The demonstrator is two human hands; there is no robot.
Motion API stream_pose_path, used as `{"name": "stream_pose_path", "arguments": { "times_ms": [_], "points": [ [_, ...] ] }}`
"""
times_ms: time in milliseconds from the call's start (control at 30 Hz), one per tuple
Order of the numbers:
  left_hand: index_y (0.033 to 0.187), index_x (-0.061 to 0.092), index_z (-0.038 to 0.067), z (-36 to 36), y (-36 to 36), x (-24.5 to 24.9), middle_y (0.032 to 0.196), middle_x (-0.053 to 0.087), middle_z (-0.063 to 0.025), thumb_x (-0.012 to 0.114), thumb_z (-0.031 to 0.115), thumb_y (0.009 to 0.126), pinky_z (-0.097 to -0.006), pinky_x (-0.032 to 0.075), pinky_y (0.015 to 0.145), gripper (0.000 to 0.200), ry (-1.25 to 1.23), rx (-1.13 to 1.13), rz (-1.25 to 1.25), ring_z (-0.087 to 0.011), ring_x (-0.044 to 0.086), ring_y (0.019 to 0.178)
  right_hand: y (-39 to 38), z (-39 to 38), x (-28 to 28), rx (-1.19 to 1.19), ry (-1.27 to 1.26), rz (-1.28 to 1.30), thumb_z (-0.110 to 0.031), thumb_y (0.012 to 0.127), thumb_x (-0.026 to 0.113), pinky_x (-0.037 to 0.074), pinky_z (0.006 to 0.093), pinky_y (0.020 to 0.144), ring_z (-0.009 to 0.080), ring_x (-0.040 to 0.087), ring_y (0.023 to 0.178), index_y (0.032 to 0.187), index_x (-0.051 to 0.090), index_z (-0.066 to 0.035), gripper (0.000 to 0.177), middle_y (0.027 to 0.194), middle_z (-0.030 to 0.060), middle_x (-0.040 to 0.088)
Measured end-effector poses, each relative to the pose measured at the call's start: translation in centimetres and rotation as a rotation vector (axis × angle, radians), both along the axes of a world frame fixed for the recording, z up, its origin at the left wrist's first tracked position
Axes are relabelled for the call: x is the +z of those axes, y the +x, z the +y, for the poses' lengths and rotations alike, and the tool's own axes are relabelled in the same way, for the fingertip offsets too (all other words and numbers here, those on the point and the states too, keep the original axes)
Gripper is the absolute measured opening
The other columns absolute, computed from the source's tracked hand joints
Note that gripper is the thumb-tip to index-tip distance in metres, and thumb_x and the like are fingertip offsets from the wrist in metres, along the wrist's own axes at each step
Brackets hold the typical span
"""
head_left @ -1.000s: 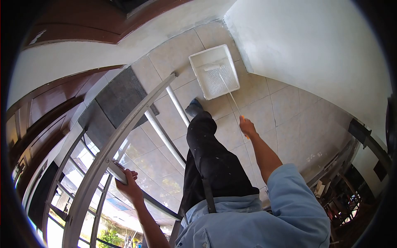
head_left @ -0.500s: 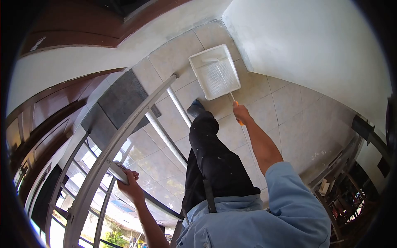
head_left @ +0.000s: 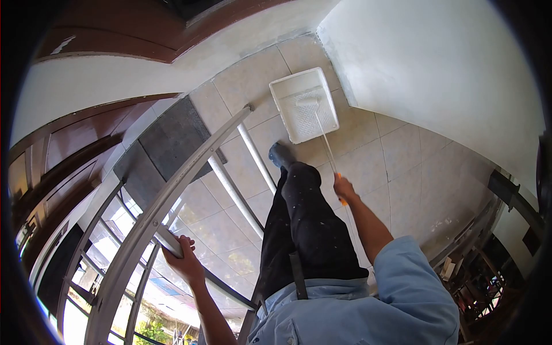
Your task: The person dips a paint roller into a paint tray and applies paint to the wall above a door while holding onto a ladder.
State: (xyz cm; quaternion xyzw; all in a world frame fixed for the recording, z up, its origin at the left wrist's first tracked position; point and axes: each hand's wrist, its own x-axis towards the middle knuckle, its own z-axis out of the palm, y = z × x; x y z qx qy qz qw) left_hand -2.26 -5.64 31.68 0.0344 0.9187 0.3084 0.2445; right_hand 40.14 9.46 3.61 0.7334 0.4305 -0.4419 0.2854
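Note:
My right hand (head_left: 344, 188) is closed around the orange handle of a long-rod paint roller (head_left: 307, 102). The roller's white head lies inside a white paint tray (head_left: 278, 109) on the floor, about midway along it, and wet-looking white paint coats the tray's textured bed. On the left, my left hand (head_left: 185, 261) is wrapped round a rung of a metal ladder (head_left: 190, 168). The ladder's rail and other rungs slant down to the floor beside my leg.
The tray stands on a tiled floor (head_left: 365, 150) near the corner of a white wall (head_left: 425, 75). Dark mats (head_left: 172, 138) lie left of the ladder by brown wooden doors (head_left: 80, 144). My foot (head_left: 280, 154) is just below the tray. Stacked items (head_left: 477, 282) stand at lower right.
My right hand has drawn back toward my body, pulling the roller head nearer along the tray. My left hand keeps its hold on the rung. The view has shifted slightly.

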Motion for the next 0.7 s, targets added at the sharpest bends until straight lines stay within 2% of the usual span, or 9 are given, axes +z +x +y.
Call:
{"name": "stream_pose_path", "arguments": {
  "times_ms": [100, 200, 300, 333, 400, 467, 500, 600, 700],
  "points": [
    [0.112, 0.045, -0.001, -1.1, 0.0, -1.0, 0.110, 0.054, -0.0164, 0.067, 0.018, 0.092, -0.0338, 0.051, 0.078, 0.035, -0.047, -0.147, 0.303, -0.0212, 0.058, 0.100, -2.3, 4.3, -1.1, -0.084, 0.031, 0.085, -0.057, 0.100, 0.029, 0.054, 0.0442, 0.058, 0.0337, 0.067, 0.058, 0.088, 0.061, 0.004, 0.070, 0.066, 0.0201, 0.065],
    [0.112, 0.041, 0.000, -2.3, 0.2, -1.3, 0.111, 0.046, -0.0156, 0.069, 0.018, 0.090, -0.0396, 0.044, 0.090, 0.040, -0.151, -0.221, 0.517, -0.0238, 0.049, 0.107, -3.2, 5.8, -1.1, -0.175, 0.007, 0.112, -0.060, 0.099, 0.031, 0.051, 0.0440, 0.055, 0.0316, 0.065, 0.053, 0.079, 0.061, 0.002, 0.072, 0.057, 0.0161, 0.060],
    [0.109, 0.041, 0.002, -3.0, 0.5, -1.2, 0.104, 0.044, -0.0128, 0.069, 0.014, 0.089, -0.0444, 0.038, 0.095, 0.037, -0.041, -0.427, 0.866, -0.0252, 0.045, 0.104, -1.2, 2.3, -0.4, 0.020, 0.171, 0.102, -0.063, 0.099, 0.022, 0.052, 0.0456, 0.059, 0.0309, 0.066, 0.056, 0.078, 0.061, 0.002, 0.078, 0.067, 0.0204, 0.063],
    [0.107, 0.041, 0.003, -1.2, 1.0, -0.6, 0.106, 0.044, -0.0131, 0.067, 0.009, 0.088, -0.0448, 0.036, 0.096, 0.033, 0.063, -0.507, 0.890, -0.0260, 0.044, 0.106, -0.8, 1.6, 0.8, -0.015, 0.064, 0.052, -0.061, 0.099, 0.025, 0.053, 0.0463, 0.066, 0.0334, 0.069, 0.066, 0.087, 0.064, 0.002, 0.075, 0.074, 0.0229, 0.066],
    [0.098, 0.048, 0.003, 2.5, 1.3, -0.2, 0.096, 0.050, -0.0128, 0.065, 0.001, 0.084, -0.0428, 0.043, 0.083, 0.022, 0.266, -0.694, 0.766, -0.0260, 0.051, 0.092, 0.7, -0.3, 2.3, -0.126, -0.072, 0.029, -0.056, 0.100, 0.031, 0.054, 0.0448, 0.064, 0.0333, 0.068, 0.062, 0.099, 0.061, 0.004, 0.068, 0.074, 0.0196, 0.067],
    [0.088, 0.054, 0.004, 7.2, 1.0, 0.0, 0.079, 0.057, -0.0096, 0.065, -0.003, 0.079, -0.0405, 0.048, 0.067, 0.016, 0.469, -0.880, 0.588, -0.0255, 0.057, 0.072, 3.1, -2.8, 1.2, 0.007, -0.006, -0.020, -0.056, 0.100, 0.031, 0.054, 0.0442, 0.064, 0.0331, 0.068, 0.061, 0.099, 0.061, 0.004, 0.067, 0.074, 0.0194, 0.066],
    [0.090, 0.056, 0.005, 9.0, 0.6, 0.0, 0.077, 0.060, -0.0081, 0.067, -0.004, 0.077, -0.0387, 0.048, 0.066, 0.020, 0.518, -0.955, 0.479, -0.0249, 0.059, 0.070, 4.1, -3.9, 0.2, 0.076, 0.023, -0.040, -0.056, 0.100, 0.031, 0.054, 0.0439, 0.064, 0.0331, 0.067, 0.061, 0.099, 0.060, 0.004, 0.067, 0.073, 0.0192, 0.066],
    [0.082, 0.059, 0.006, 13.4, -0.7, -1.7, 0.077, 0.064, -0.0078, 0.074, 0.002, 0.075, -0.0365, 0.048, 0.065, 0.017, 0.458, -1.076, 0.403, -0.0249, 0.062, 0.072, 2.7, -1.6, 0.7, -0.011, -0.043, 0.014, -0.056, 0.100, 0.030, 0.054, 0.0413, 0.060, 0.0309, 0.065, 0.057, 0.094, 0.059, 0.002, 0.066, 0.068, 0.0168, 0.063],
    [0.090, 0.060, 0.007, 16.3, -1.9, -3.5, 0.085, 0.065, -0.0059, 0.073, 0.010, 0.083, -0.0409, 0.049, 0.083, 0.015, 0.290, -1.227, 0.320, -0.0272, 0.064, 0.085, 1.0, 2.3, 0.7, -0.142, -0.093, 0.118, -0.056, 0.101, 0.030, 0.051, 0.0384, 0.052, 0.0257, 0.060, 0.050, 0.085, 0.054, -0.002, 0.062, 0.061, 0.0116, 0.057]
  ]
}}
